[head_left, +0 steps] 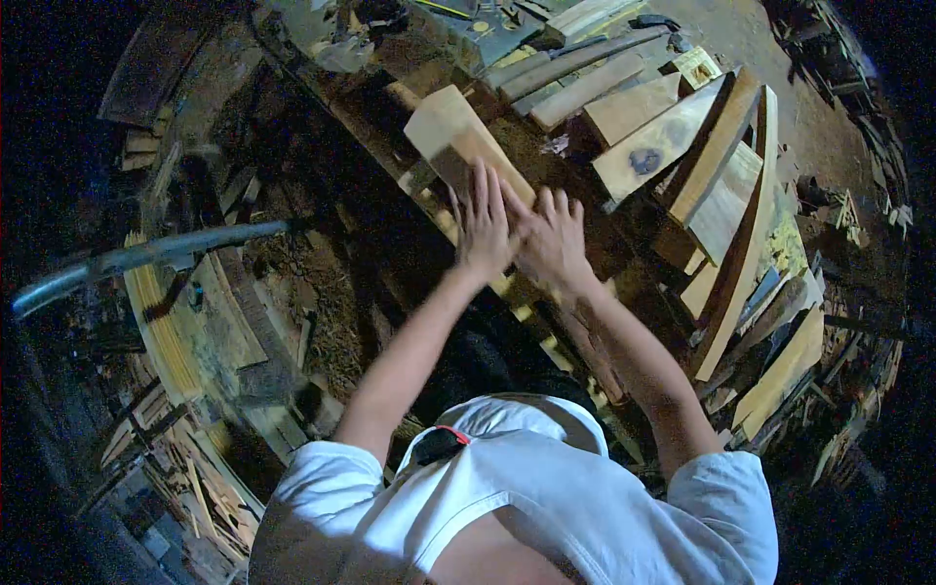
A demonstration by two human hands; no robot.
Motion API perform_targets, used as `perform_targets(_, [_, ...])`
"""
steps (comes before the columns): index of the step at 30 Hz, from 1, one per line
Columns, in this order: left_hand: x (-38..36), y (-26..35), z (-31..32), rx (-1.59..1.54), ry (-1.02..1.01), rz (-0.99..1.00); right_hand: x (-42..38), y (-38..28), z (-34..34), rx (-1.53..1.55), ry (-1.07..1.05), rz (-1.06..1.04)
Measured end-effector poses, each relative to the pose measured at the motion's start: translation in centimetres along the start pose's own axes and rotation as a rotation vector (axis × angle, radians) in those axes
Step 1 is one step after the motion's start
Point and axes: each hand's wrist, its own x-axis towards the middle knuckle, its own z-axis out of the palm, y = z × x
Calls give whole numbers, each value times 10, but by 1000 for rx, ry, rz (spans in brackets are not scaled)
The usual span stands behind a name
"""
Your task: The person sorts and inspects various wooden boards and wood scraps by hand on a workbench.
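Observation:
A thick, pale wooden block (450, 115) lies slantwise on the dark workbench in front of me, its far end pointing up and left. My left hand (485, 232) rests on the near part of its top, fingers stretched out flat and close together. Right beside it, my right hand (558, 239) grips the block's near end. Its thumb reaches across toward the left fingers, and the other fingers bend over at the right edge. The two hands touch or overlap at the thumbs. Shadow and the hands hide the block's near end.
Several cut boards (639, 136) lie in a row to the right, with long planks (746, 244) leaning over them. A metal pipe (156, 255) juts in at left, above stacked yellowish boards (161, 322). Wood scraps (200, 487) are piled at lower left.

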Motion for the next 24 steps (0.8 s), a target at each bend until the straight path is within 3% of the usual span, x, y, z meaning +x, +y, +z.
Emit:
perform_targets(2, [-44, 42, -2, -112, -131, -34, -61, 8, -8, -7, 72, -22])
perform_targets(3, [-63, 59, -2, -93, -184, -19, -87, 13, -12, 10, -45, 0])
perform_targets(5, [-93, 86, -3, -155, -211, 4, -131, 20, -16, -51, -67, -11])
perform_targets(9, [-102, 92, -3, -212, -231, 14, -136, 18, -33, 23, -190, 24])
perform_targets(12, [-72, 69, -5, -168, -210, 14, -102, 20, -16, -32, -86, -16])
perform_targets(16, [8, -1, 5, -230, 41, 3, 10, -2, -20, 36, -10, 40])
perform_targets(18, [53, -37, -5, -89, 82, -2, 67, 7, 16, -20, 271, -67])
perform_targets(20, [91, -72, -6, -51, 131, -18, 122, 5, 32, -89, 290, -48])
perform_targets(24, [124, -91, -19, 6, 62, -58, 158, 9, 41, 23, 237, -33])
